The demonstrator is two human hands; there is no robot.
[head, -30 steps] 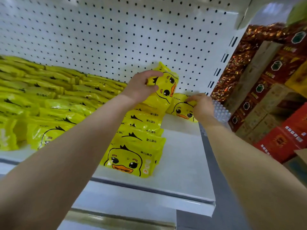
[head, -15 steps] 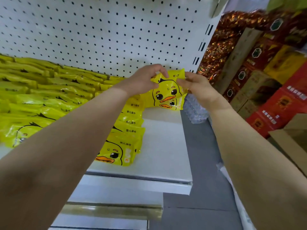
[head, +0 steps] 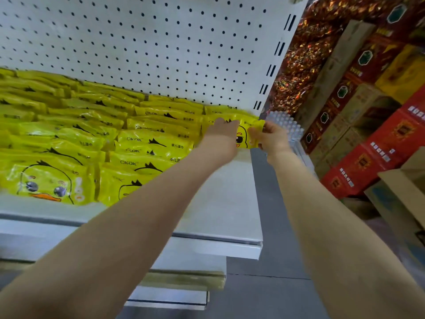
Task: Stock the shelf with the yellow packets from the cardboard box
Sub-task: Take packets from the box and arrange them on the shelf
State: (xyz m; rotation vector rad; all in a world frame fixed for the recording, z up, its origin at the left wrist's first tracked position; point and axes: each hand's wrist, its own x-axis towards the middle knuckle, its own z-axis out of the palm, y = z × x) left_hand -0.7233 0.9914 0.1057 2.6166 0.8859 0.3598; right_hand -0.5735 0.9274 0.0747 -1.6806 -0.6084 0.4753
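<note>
A yellow duck-print packet [head: 244, 137] stands at the back right of the white shelf [head: 220, 203], against other packets by the pegboard. My left hand [head: 222, 134] holds its left side and my right hand [head: 270, 138] pinches its right edge. Rows of the same yellow packets [head: 147, 143] fill the shelf to the left, overlapping front to back. A corner of a cardboard box [head: 404, 194] shows at the right edge.
A white pegboard back panel [head: 147, 42] rises behind the shelf. Right of the shelf end stand stacked red and brown cartons [head: 377, 143], shiny red wrapped goods [head: 305, 54] and a pack of clear bottles [head: 285, 127]. Grey floor [head: 271, 295] lies below.
Both hands have carried the packet down and back toward the shelf's rear right corner. The view has shifted left, showing more of the stocked rows.
</note>
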